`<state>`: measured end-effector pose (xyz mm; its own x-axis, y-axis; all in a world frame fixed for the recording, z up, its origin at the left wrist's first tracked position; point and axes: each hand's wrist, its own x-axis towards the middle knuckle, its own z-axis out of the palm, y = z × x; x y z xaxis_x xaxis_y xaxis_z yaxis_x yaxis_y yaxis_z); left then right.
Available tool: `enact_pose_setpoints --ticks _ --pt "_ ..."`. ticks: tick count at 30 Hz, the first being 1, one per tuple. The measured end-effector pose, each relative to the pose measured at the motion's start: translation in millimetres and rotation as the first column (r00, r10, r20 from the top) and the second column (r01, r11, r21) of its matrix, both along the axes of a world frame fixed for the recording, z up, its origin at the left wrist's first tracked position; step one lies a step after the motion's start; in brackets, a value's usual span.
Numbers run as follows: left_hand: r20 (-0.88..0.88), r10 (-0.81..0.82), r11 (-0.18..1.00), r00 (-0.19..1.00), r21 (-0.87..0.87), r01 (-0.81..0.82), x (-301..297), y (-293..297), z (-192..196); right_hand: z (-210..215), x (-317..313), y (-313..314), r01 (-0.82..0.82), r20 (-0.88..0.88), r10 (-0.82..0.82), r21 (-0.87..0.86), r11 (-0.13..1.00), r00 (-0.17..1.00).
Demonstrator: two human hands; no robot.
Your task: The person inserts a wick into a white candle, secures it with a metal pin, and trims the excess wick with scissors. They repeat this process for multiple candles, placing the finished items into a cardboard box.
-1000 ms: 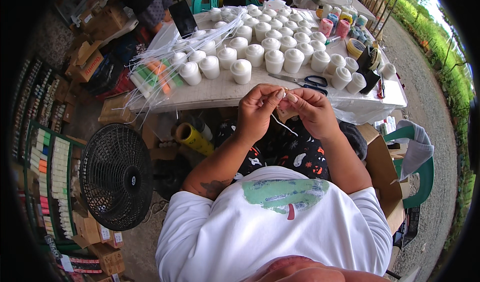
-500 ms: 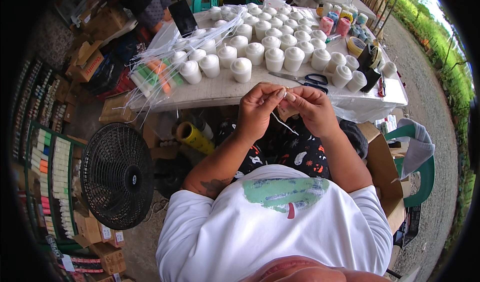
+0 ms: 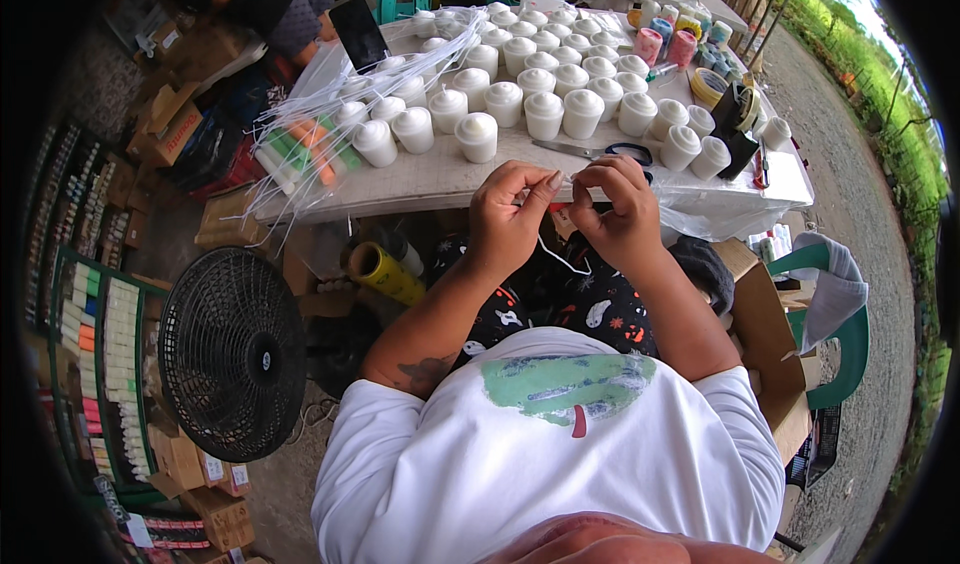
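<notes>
At the near edge of the table (image 3: 440, 179), left hand (image 3: 508, 216) and right hand (image 3: 618, 214) meet, each grip pinched narrow on a thin white string (image 3: 560, 259) that loops down between them over the lap. Scissors (image 3: 590, 151) lie just beyond the hands; rows of white candles (image 3: 545, 114) fill the tabletop, a black fan (image 3: 232, 352) stands lower left.

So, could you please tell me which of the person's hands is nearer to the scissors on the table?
Right. The right hand is just below the scissors, nearly touching their handles; the left hand sits further left of them.
</notes>
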<state>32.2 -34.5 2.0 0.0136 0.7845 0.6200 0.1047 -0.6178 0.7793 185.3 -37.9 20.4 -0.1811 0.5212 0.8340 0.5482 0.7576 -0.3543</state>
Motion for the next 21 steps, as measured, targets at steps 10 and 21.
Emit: enact_pose_setpoints --ticks 10,21 --pt "-0.087 -0.097 0.976 0.991 -0.204 0.078 -10 6 -10 2 11 -16 -0.147 -0.124 0.094 -0.532 0.834 0.988" --pt "-0.026 -0.475 0.71 0.879 -0.601 0.366 -21 -6 -42 -29 29 -18 -0.153 0.356 0.246 -0.271 0.951 0.901"
